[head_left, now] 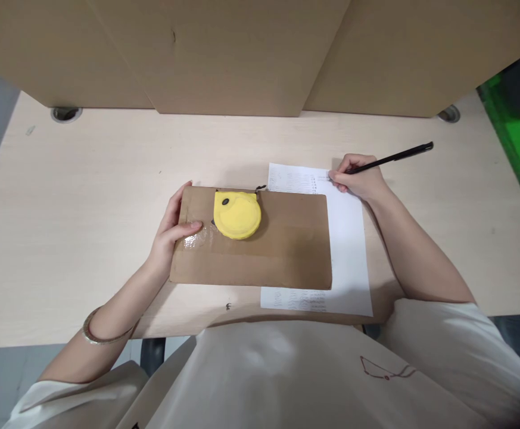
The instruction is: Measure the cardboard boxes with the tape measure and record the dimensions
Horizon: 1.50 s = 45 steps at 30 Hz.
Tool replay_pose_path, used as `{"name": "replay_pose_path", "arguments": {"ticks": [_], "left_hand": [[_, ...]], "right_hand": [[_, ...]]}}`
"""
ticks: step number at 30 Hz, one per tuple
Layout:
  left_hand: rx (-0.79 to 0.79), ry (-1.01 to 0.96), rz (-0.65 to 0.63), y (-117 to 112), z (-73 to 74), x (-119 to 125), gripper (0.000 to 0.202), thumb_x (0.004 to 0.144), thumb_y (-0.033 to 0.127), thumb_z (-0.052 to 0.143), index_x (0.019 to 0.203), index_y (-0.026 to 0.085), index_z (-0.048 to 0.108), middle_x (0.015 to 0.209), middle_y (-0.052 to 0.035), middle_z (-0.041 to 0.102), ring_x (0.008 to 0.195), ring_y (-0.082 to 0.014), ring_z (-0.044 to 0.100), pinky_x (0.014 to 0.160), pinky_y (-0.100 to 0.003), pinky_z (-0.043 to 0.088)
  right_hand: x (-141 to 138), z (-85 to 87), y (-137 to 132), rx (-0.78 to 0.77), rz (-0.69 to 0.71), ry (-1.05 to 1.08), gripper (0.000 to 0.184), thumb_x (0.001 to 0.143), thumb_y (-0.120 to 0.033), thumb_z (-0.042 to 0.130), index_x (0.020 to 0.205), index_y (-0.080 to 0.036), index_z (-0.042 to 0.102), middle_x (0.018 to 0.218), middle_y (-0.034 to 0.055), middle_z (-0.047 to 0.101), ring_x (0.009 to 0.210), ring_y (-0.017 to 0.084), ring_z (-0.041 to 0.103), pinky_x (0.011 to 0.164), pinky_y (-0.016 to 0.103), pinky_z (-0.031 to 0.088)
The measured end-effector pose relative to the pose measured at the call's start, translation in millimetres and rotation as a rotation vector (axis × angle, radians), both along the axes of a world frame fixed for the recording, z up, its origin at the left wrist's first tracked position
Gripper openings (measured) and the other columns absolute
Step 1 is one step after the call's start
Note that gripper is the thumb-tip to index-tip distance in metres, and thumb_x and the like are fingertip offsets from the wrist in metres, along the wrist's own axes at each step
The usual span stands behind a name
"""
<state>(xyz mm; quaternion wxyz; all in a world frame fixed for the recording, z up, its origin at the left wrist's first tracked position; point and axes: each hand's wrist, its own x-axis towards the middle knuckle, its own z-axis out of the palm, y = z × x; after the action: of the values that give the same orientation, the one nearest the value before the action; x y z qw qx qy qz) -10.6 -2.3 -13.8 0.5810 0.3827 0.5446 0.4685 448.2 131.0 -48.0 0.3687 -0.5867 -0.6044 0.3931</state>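
Note:
My left hand (173,223) grips the left edge of a flat brown cardboard piece (286,250), thumb on top and fingers at its far side. Clear tape shines near the thumb. On the cardboard lies a round yellow pouch (238,217) with a black oval spot and a dark cord at its top corner. Beneath the cardboard is a white sheet of paper (349,256) with rows of small writing, partly covered. My right hand (360,176) is closed around a black pen (394,158), its fingers resting by the paper's upper right edge; the pen's tip is hidden by the fingers.
Tall cardboard panels (233,59) stand along the back of the pale wooden table (85,196). Two round cable holes (66,114) sit at the table's back corners. A small dark mark (228,306) shows near the front edge. Something green (514,143) is beyond the right side.

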Motion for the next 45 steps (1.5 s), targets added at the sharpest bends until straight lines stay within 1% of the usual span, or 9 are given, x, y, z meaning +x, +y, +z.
{"name": "replay_pose_path", "arguments": {"ticks": [10, 15, 21, 27, 31, 36, 40, 42, 45], "left_hand": [[-0.019, 0.0, 0.025, 2.3, 0.4, 1.5, 0.098, 0.072, 0.04, 0.105, 0.164, 0.037, 0.071, 0.167, -0.0069, 0.079, 0.162, -0.0511, 0.067, 0.117, -0.053, 0.069], [-0.01, 0.003, 0.009, 2.6, -1.8, -0.3, 0.096, 0.074, 0.041, 0.104, 0.164, 0.038, 0.071, 0.167, -0.0067, 0.079, 0.161, -0.0513, 0.068, 0.118, -0.055, 0.068], [-0.02, 0.009, 0.018, 2.0, 0.1, 0.9, 0.096, 0.074, 0.041, 0.103, 0.164, 0.039, 0.072, 0.168, -0.0061, 0.078, 0.161, -0.0505, 0.069, 0.117, -0.053, 0.07], [-0.031, 0.009, 0.032, 2.6, 1.9, 3.2, 0.098, 0.07, 0.041, 0.103, 0.163, 0.038, 0.071, 0.168, -0.0063, 0.078, 0.163, -0.051, 0.067, 0.12, -0.055, 0.068], [-0.03, 0.024, 0.016, 3.0, 1.5, 2.9, 0.1, 0.072, 0.042, 0.101, 0.166, 0.038, 0.068, 0.17, -0.0074, 0.076, 0.164, -0.0525, 0.065, 0.123, -0.059, 0.067], [-0.032, 0.027, 0.013, 3.5, 2.0, 3.3, 0.103, 0.071, 0.043, 0.101, 0.167, 0.036, 0.066, 0.172, -0.0087, 0.075, 0.165, -0.0539, 0.064, 0.126, -0.061, 0.065], [-0.019, 0.018, -0.004, 4.7, -1.3, 2.7, 0.101, 0.073, 0.042, 0.1, 0.167, 0.036, 0.066, 0.173, -0.008, 0.074, 0.168, -0.0533, 0.061, 0.129, -0.061, 0.064], [-0.001, 0.009, -0.015, 5.5, -4.2, 1.8, 0.099, 0.074, 0.042, 0.1, 0.167, 0.037, 0.066, 0.174, -0.008, 0.073, 0.168, -0.0531, 0.061, 0.128, -0.061, 0.064], [0.017, -0.005, -0.033, 6.4, -7.9, 0.3, 0.098, 0.076, 0.042, 0.099, 0.167, 0.037, 0.066, 0.173, -0.0083, 0.074, 0.165, -0.0524, 0.063, 0.127, -0.062, 0.064]], "right_hand": [[0.3, -0.8, 1.6, -0.017, -0.018, -0.019, 0.06, 0.086, -0.023, 0.105, 0.058, -0.029, 0.053, 0.052, -0.0006, 0.058, 0.045, 0.013, 0.047, 0.047, 0.033, 0.04], [-2.4, 1.8, 1.1, -0.023, -0.061, -0.022, 0.052, 0.082, -0.01, 0.093, 0.057, -0.029, 0.052, 0.05, -0.0011, 0.058, 0.044, 0.013, 0.045, 0.045, 0.031, 0.031], [-3.4, 3.7, 0.8, -0.022, -0.043, -0.084, 0.052, 0.083, -0.009, 0.092, 0.057, -0.03, 0.052, 0.05, -0.0023, 0.055, 0.045, 0.014, 0.045, 0.048, 0.032, 0.033], [-4.5, 4.8, 0.9, -0.023, -0.048, -0.072, 0.05, 0.079, 0.0, 0.086, 0.056, -0.029, 0.052, 0.048, -0.0025, 0.054, 0.044, 0.013, 0.045, 0.048, 0.032, 0.031], [-5.7, 6.3, 0.7, -0.029, -0.058, -0.058, 0.051, 0.08, -0.005, 0.088, 0.055, -0.03, 0.051, 0.048, -0.0018, 0.055, 0.045, 0.013, 0.045, 0.047, 0.031, 0.032], [-6.1, 7.7, 2.3, -0.081, -0.051, -0.045, 0.051, 0.078, -0.02, 0.096, 0.058, -0.03, 0.05, 0.05, -0.0013, 0.055, 0.046, 0.013, 0.045, 0.045, 0.028, 0.031], [-2.5, 17.7, -0.1, -0.172, -0.094, -0.019, 0.056, 0.093, -0.04, 0.088, 0.064, -0.031, 0.041, 0.049, -0.0039, 0.042, 0.044, 0.012, 0.033, 0.044, 0.029, 0.024], [-4.1, 29.2, -4.6, -0.224, -0.103, -0.131, 0.057, 0.104, -0.047, 0.08, 0.066, -0.032, 0.041, 0.051, -0.0043, 0.037, 0.046, 0.014, 0.03, 0.047, 0.031, 0.026], [-19.2, 50.2, -15.0, -0.279, -0.014, -0.62, 0.059, 0.116, -0.05, 0.068, 0.065, -0.029, 0.05, 0.062, 0.007, 0.056, 0.058, 0.022, 0.052, 0.063, 0.039, 0.045]]}}
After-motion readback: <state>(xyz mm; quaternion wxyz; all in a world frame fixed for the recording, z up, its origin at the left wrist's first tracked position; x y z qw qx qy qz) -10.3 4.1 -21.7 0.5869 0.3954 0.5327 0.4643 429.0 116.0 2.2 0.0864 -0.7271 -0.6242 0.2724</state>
